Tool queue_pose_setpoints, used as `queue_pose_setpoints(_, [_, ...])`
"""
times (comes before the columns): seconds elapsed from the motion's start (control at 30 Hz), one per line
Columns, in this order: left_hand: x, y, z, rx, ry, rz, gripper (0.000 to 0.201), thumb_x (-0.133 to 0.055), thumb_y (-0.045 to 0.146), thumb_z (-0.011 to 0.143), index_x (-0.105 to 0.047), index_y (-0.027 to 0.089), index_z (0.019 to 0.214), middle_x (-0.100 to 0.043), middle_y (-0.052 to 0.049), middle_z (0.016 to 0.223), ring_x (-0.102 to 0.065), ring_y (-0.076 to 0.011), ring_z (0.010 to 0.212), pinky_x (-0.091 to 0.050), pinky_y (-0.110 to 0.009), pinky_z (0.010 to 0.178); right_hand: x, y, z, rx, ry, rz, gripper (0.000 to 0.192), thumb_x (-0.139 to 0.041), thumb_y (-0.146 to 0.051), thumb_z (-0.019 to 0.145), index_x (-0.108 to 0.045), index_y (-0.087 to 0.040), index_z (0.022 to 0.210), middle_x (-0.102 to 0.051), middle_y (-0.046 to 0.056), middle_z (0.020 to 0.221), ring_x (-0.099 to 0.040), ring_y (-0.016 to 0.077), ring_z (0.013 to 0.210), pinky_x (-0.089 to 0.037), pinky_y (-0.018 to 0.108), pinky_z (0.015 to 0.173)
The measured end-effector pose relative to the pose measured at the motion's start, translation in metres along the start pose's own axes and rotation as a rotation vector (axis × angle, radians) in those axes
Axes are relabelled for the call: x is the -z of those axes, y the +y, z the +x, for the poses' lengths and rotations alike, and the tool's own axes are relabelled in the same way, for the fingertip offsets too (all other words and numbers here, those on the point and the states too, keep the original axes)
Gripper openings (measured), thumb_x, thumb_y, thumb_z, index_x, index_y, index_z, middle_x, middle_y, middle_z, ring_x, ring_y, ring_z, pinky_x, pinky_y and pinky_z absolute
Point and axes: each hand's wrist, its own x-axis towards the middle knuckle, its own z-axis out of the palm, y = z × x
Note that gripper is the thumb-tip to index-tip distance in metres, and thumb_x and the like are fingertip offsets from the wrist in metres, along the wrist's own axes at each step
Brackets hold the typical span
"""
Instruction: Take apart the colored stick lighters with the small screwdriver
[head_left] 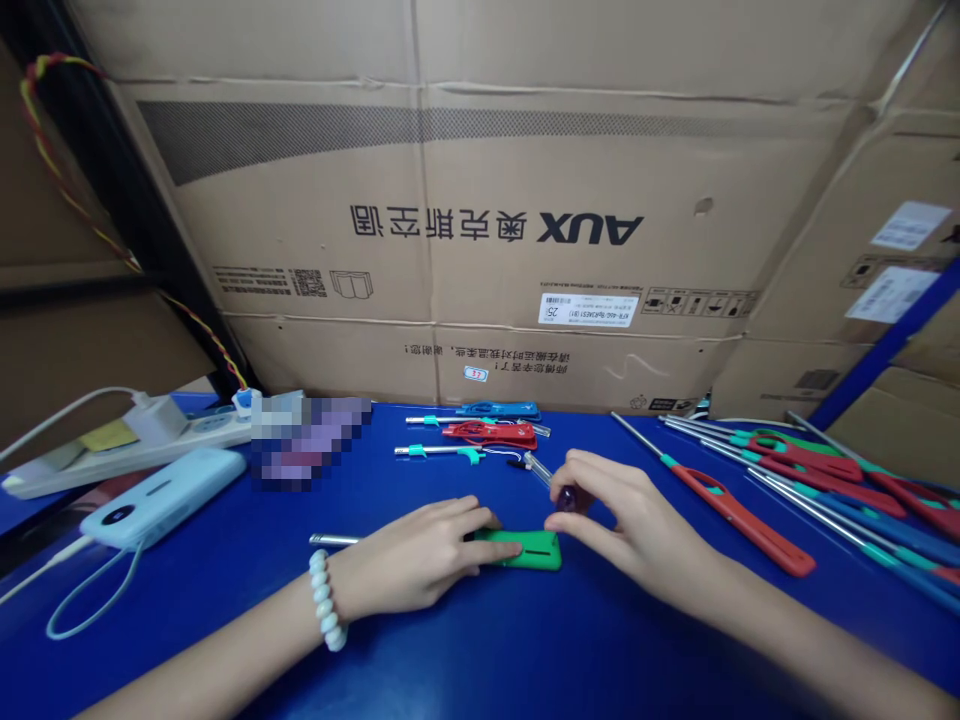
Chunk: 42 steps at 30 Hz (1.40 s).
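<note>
My left hand (427, 550), with a beaded bracelet at its wrist, presses and holds a green long-necked lighter (541, 551) on the blue table. The lighter's metal tube (334, 541) sticks out to the left, beyond my fingers. Close to the lighter's right end, my right hand (626, 510) pinches a small, dark purple, rounded object (568, 500) between thumb and fingers; its kind is unclear and partly hidden. Just behind those fingers is a clear plastic piece (537, 468). A metal tube with a teal part (439, 452) lies farther back, near a red lighter body (499, 434) and a blue one (499, 410).
Several long lighters (739, 515) lie in a pile on the right. To the left are a light blue power bank (165, 495) with cables, a white power strip (187, 435) and a blurred purple item (319, 440). A large cardboard sheet (465, 260) stands along the back.
</note>
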Motion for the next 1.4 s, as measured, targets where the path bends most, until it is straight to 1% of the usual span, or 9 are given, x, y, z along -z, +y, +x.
queue_pose_setpoints(0.2, [-0.006,-0.008,-0.001,0.005,0.084,-0.099,0.03,-0.049,0.02,0.094,-0.044,0.018,0.123,-0.053,-0.008,0.126,-0.051,-0.0221,0.11,-0.042,-0.037,0.094,-0.015,0.007,0.0,-0.061,0.184,-0.074,0.022,-0.055,-0.028,0.09,-0.042,-0.02,0.075,-0.051,-0.001,0.071,-0.049,0.013,0.061,-0.038,0.023,0.056])
queue_pose_setpoints(0.4, [0.001,-0.022,-0.007,0.079,0.073,-0.001,0.022,-0.057,0.038,0.089,-0.052,0.018,0.095,-0.057,-0.007,0.113,-0.054,-0.0232,0.098,-0.042,-0.035,0.087,-0.016,0.017,0.0,-0.084,0.235,-0.308,0.018,-0.039,-0.026,0.095,-0.04,-0.021,0.077,-0.053,-0.002,0.065,-0.049,0.0126,0.052,-0.034,0.023,0.051])
queue_pose_setpoints(0.57, [0.002,-0.023,-0.008,0.079,0.043,0.043,0.03,-0.056,0.033,0.09,-0.05,0.02,0.116,-0.056,-0.006,0.113,-0.053,-0.0236,0.099,-0.041,-0.036,0.089,-0.006,0.023,0.002,0.029,0.289,-0.713,0.026,-0.028,-0.023,0.097,-0.044,-0.02,0.077,-0.053,0.0,0.057,-0.05,0.0159,0.048,-0.031,0.027,0.05])
queue_pose_setpoints(0.73, [0.0,-0.018,-0.004,0.055,0.043,0.066,0.039,-0.046,0.018,0.093,-0.041,0.021,0.131,-0.056,-0.006,0.115,-0.053,-0.0223,0.1,-0.041,-0.035,0.089,-0.011,0.02,0.001,0.15,0.348,-0.692,0.025,-0.028,-0.02,0.098,-0.047,-0.017,0.082,-0.055,0.001,0.063,-0.051,0.0156,0.053,-0.035,0.026,0.054])
queue_pose_setpoints(0.87, [-0.007,-0.014,-0.002,0.008,0.08,0.118,0.034,-0.034,0.014,0.097,-0.043,0.018,0.129,-0.06,-0.007,0.105,-0.054,-0.0203,0.093,-0.042,-0.032,0.083,-0.036,0.017,-0.005,0.251,0.098,-0.658,0.022,-0.032,-0.013,0.095,-0.052,-0.016,0.085,-0.06,0.005,0.075,-0.056,0.0183,0.066,-0.038,0.028,0.06])
queue_pose_setpoints(0.93, [-0.011,-0.012,-0.001,-0.02,0.106,0.145,0.03,-0.031,0.014,0.099,-0.047,0.015,0.123,-0.061,-0.008,0.099,-0.055,-0.0199,0.087,-0.042,-0.032,0.079,-0.049,0.017,-0.008,0.199,-0.092,-0.697,0.013,-0.047,-0.018,0.091,-0.053,-0.018,0.078,-0.06,0.004,0.073,-0.056,0.0187,0.061,-0.038,0.03,0.057])
queue_pose_setpoints(1.03, [-0.015,-0.008,0.0,-0.039,0.144,0.173,0.024,-0.031,0.016,0.099,-0.051,0.014,0.112,-0.061,-0.007,0.091,-0.054,-0.0196,0.08,-0.041,-0.031,0.074,-0.06,0.018,-0.009,0.132,-0.237,-0.726,0.01,-0.063,-0.022,0.083,-0.055,-0.017,0.08,-0.062,0.003,0.073,-0.059,0.0198,0.061,-0.037,0.03,0.055])
queue_pose_setpoints(1.27, [-0.02,-0.004,0.002,-0.091,0.214,0.201,0.021,-0.033,0.015,0.099,-0.052,0.013,0.108,-0.063,-0.006,0.09,-0.054,-0.0181,0.078,-0.043,-0.031,0.073,-0.061,0.02,-0.008,0.168,-0.344,-0.674,0.005,-0.061,-0.02,0.085,-0.057,-0.017,0.084,-0.065,0.002,0.078,-0.062,0.0185,0.067,-0.037,0.029,0.058])
queue_pose_setpoints(1.4, [-0.017,0.0,0.0,-0.058,0.455,0.201,0.026,-0.038,0.008,0.094,-0.048,0.012,0.118,-0.059,-0.011,0.113,-0.053,-0.0221,0.104,-0.042,-0.037,0.09,-0.049,0.016,-0.005,0.04,-0.312,-0.684,0.007,-0.052,-0.014,0.086,-0.058,-0.017,0.086,-0.066,0.003,0.08,-0.063,0.0199,0.07,-0.038,0.03,0.062])
